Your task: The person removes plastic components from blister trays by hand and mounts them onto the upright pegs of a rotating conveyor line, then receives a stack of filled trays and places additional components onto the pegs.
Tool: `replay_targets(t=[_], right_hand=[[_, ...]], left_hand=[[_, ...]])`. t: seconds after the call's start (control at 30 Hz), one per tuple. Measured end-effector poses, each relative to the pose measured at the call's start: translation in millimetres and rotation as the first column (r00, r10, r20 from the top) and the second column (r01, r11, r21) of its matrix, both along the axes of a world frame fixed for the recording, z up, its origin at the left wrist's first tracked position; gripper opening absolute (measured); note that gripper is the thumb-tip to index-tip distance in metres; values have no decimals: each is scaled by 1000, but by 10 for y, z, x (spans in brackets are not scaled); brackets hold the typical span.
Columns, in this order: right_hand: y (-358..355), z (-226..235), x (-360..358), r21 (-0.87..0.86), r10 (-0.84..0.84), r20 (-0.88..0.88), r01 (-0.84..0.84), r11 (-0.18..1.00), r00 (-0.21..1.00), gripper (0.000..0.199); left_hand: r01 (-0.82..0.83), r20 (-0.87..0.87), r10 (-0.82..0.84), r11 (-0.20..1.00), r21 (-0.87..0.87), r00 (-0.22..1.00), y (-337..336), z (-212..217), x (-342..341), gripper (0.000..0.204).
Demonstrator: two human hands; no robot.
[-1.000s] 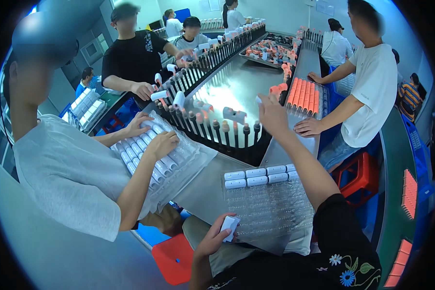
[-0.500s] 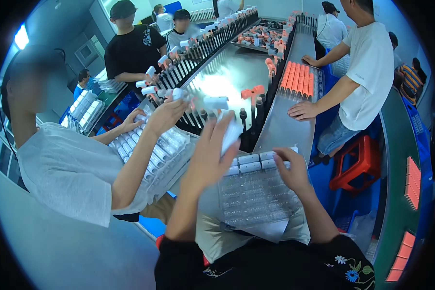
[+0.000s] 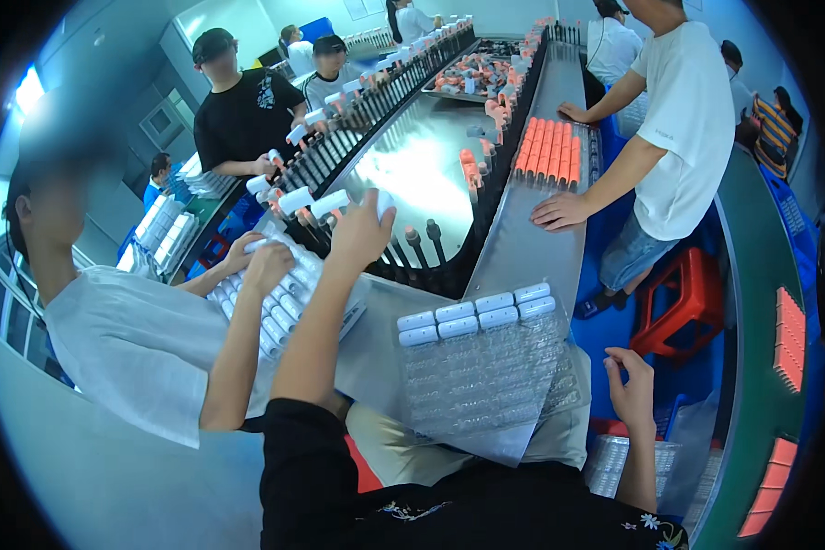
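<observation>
My left hand (image 3: pixel 361 235) reaches up to the looping line of black pegs, its fingers closed round a white rounded plastic part (image 3: pixel 384 203). Other white parts (image 3: pixel 330 203) sit on pegs just to its left. A clear blister tray (image 3: pixel 477 376) lies across my lap, with two rows of white rounded parts (image 3: pixel 456 326) in its far end and vacant pockets nearer me. My right hand (image 3: pixel 631 390) hangs to the right of the tray, fingers loosely bent and apart, holding nothing. Below it are more clear trays (image 3: pixel 649 466).
Beside me on the left, a co-worker handles another tray of white parts (image 3: pixel 284 307). A co-worker at right leans on the metal bench (image 3: pixel 545 240) beside a block of coral-coloured parts (image 3: pixel 548 151). A red stool (image 3: pixel 683 302) stands on the right; a coral pile fills the line's far tray (image 3: pixel 472 75).
My left hand has moved up and left, to the pegs. My right hand has left the tray and swung down to the right. The neighbour's raised hand has dropped to their own tray.
</observation>
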State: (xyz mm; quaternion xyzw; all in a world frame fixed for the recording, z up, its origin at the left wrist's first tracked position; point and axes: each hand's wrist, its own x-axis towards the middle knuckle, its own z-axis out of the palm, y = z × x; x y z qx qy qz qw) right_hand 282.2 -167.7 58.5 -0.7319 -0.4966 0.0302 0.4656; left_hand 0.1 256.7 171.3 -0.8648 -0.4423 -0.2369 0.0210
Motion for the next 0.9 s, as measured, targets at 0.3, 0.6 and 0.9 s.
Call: replay_targets(t=[0.3,0.6,0.9], right_hand=[[356,128,-103,-39,213,165,-209,977,963,21],[1295,-237,53,-150,376,322,-345,927,869,40],[1938,-296,240,-574,519,329,-269,774,789,40]], left_hand=[[205,-69,-229,945,-254,971,-1081,-140,103,41],[641,-322,-555,655,400,767,-582,477,966,35],[385,-400,-394,917,-106,827,-98,673,923,34]])
